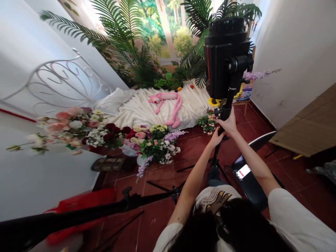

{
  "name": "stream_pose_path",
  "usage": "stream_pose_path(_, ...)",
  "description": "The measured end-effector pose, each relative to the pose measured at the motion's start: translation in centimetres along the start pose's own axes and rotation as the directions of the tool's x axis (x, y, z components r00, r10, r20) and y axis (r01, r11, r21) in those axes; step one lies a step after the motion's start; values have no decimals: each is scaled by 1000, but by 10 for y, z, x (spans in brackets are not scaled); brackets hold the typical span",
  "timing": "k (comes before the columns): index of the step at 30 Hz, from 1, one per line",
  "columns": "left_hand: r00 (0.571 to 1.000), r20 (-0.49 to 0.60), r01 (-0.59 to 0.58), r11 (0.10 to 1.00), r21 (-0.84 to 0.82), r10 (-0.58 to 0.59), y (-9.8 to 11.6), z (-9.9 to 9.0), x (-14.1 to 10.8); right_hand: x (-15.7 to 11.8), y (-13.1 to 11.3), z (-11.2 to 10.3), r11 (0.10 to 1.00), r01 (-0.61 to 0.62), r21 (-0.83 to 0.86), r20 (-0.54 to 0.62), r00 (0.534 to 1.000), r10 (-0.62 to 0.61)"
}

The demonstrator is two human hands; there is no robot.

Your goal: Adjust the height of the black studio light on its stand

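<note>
A black studio light (225, 59) stands on a tall light stand (216, 152) in front of me. My right hand (230, 123) is wrapped around the upper part of the stand, just beneath the light's bracket. Slightly lower, my left hand (216, 137) closes on the same pole near a knob. The pole hides some of the fingers of both hands. The stand's legs are spread on the red tiled floor.
A pink plush toy (168, 99) lies on a bed with a cream blanket (128, 112). Artificial flowers (147, 140) stand at its front, palm leaves behind. Another black stand (105, 208) crosses the lower left. A phone (243, 171) rests on a black seat (253, 196) beside me.
</note>
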State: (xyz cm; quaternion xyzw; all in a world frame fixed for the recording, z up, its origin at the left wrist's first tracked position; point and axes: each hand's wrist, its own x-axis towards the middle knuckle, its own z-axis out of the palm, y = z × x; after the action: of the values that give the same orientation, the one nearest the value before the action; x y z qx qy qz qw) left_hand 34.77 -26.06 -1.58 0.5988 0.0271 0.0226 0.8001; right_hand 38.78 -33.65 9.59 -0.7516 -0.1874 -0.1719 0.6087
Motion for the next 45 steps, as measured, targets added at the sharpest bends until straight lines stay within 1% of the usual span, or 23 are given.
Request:
stream_pose_path(3,1000,19,-4,998,58,3,3,0,-3,18,-11,-4,996,92,-19,26,995,-91)
stream_pose_path(6,998,28,-55,993,100,53,4,-1,-6,36,-18,-7,987,159,-13,22,987,-159)
stream_pose_path(9,995,4,-97,983,155,98,4,-1,-9,49,-23,-10,978,206,-9,28,978,-206)
stream_pose_path(11,994,-24,-104,980,170,109,2,-1,-10,54,-27,-12,974,227,-10,43,973,-227)
stream_pose_path(14,991,-59,-111,982,150,121,-2,2,-10,56,-34,-14,969,245,-18,53,968,-244)
stream_pose_path(17,983,-99,-144,980,136,158,-7,5,-9,54,-41,-14,967,252,-37,53,967,-250)
stream_pose_path(19,976,-119,-163,977,141,180,-11,6,-8,49,-44,-16,968,247,-48,58,968,-244)
stream_pose_path(21,973,-125,-176,973,149,195,-14,7,-6,39,-43,-22,972,230,-50,59,972,-227)
stream_pose_path(23,971,-122,-187,970,154,207,-16,6,-5,21,-37,-33,978,203,-55,44,979,-201)
stream_pose_path(26,962,-126,-221,962,163,242,-19,4,-3,-21,-17,-55,983,138,-118,24,990,-136)
stream_pose_path(27,958,-130,-232,958,167,254,-20,4,-2,-38,-8,-61,980,115,-161,47,993,-109)
stream_pose_path(30,959,-132,-226,958,174,250,-23,3,-1,-83,17,-75,948,94,-304,204,979,-32)
stream_pose_path(32,966,-129,-203,964,172,226,-24,3,-1,-104,28,-77,921,78,-382,279,960,34)
stream_pose_path(33,968,-127,-196,966,168,218,-24,4,-1,-111,32,-77,909,65,-411,297,953,66)
stream_pose_path(35,969,-123,-192,969,158,212,-24,4,-1,-118,37,-72,892,28,-450,289,950,116)
stream_pose_path(38,975,-117,-168,974,151,186,-21,3,-1,-116,40,-64,886,-49,-461,211,964,163)
stream_pose_path(41,978,-127,-144,977,156,165,-18,2,-2,-113,41,-53,913,-160,-375,161,959,234)
stream_pose_path(42,979,-123,-145,977,154,165,-17,1,-2,-112,42,-49,924,-224,-311,152,948,281)
stream_pose_path(43,979,-115,-147,977,151,166,-17,1,-3,-113,43,-44,923,-310,-226,145,927,346)
stream_pose_path(44,980,-108,-149,978,149,166,-16,1,-3,-113,43,-39,903,-412,-121,146,892,427)
stream_pose_path(45,981,-101,-148,978,148,164,-16,1,-3,-115,42,-34,856,-517,0,166,844,510)
